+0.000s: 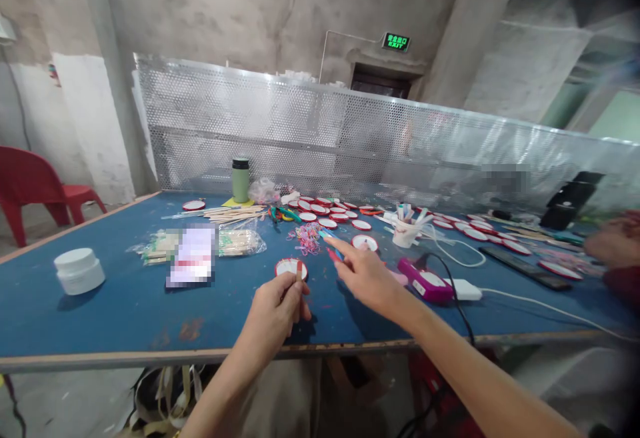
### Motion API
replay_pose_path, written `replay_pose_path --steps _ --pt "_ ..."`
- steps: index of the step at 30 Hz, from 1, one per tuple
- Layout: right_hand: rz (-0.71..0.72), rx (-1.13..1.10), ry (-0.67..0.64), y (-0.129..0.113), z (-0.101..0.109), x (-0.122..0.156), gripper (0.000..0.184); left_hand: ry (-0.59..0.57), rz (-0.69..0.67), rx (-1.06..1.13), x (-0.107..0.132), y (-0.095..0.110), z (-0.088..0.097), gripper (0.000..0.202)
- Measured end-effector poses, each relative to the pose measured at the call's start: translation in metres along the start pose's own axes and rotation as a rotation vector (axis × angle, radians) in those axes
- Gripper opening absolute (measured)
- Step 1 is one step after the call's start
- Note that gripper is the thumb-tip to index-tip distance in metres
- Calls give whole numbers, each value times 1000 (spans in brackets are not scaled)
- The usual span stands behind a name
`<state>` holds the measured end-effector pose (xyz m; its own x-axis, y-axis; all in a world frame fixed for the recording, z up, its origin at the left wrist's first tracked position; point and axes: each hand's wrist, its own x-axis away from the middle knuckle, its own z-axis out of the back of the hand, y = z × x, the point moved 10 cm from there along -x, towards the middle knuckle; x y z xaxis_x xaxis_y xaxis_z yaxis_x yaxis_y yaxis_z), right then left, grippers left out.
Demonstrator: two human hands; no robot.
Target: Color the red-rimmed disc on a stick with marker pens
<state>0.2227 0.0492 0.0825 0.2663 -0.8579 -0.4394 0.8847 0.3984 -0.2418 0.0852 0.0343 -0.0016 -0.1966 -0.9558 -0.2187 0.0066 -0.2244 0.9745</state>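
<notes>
My left hand (280,298) is closed around a flat wooden stick (299,269), its upper end in front of a small round white disc with a red rim (285,266). Whether stick and disc are joined, I cannot tell. To the right, my right hand (367,271) reaches forward with the index finger extended. Slim blue and red parts (328,234) show at its fingertips; their kind is unclear. Just beyond those fingertips lies a loose pile of colourful rubber bands (306,238). Another red-rimmed disc (365,243) lies behind my right hand.
Many red-rimmed discs (320,209) spread along the back near a perforated metal screen (250,118). Around me are wooden sticks (235,214), a phone (193,255), a white jar (80,271), a green bottle (241,181), a cup (404,233), a purple device (425,281) with cables and another person's hand (613,241).
</notes>
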Motion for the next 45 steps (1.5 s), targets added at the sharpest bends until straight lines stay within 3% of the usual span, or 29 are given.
replay_pose_path --steps 2,5,12,15,18,21,25,31,37,41,45 --pt "-59 195 -24 0 -11 -1 52 -3 8 0 0 -1 0 33" --pt "-149 386 -76 7 -22 -10 44 -6 7 -6 0 -3 0 32" --pt "-124 516 -232 16 -58 -30 30 -8 -18 -11 -1 -9 0 31" --pt "-120 539 -202 21 -47 -34 29 -25 -17 -6 0 -7 -1 31" --pt "-191 575 -73 35 -8 -42 31 -22 -14 -1 1 -5 -1 30" --pt "-165 573 -76 43 11 -51 28 -10 -9 -4 1 -6 0 30" --pt "-139 599 -280 50 -13 -47 25 -9 -12 -16 1 -7 0 29" --pt "-158 609 -317 48 -49 -44 28 -24 -12 -20 -1 -6 -1 28" --pt "-190 579 -303 49 -36 -49 39 -21 -14 -17 0 -5 -1 28" --pt "-196 557 -303 50 -24 -45 33 -21 -26 -33 0 -4 -2 27" --pt "-168 527 -342 46 -35 -45 30 -12 -19 -38 0 -6 -1 28"
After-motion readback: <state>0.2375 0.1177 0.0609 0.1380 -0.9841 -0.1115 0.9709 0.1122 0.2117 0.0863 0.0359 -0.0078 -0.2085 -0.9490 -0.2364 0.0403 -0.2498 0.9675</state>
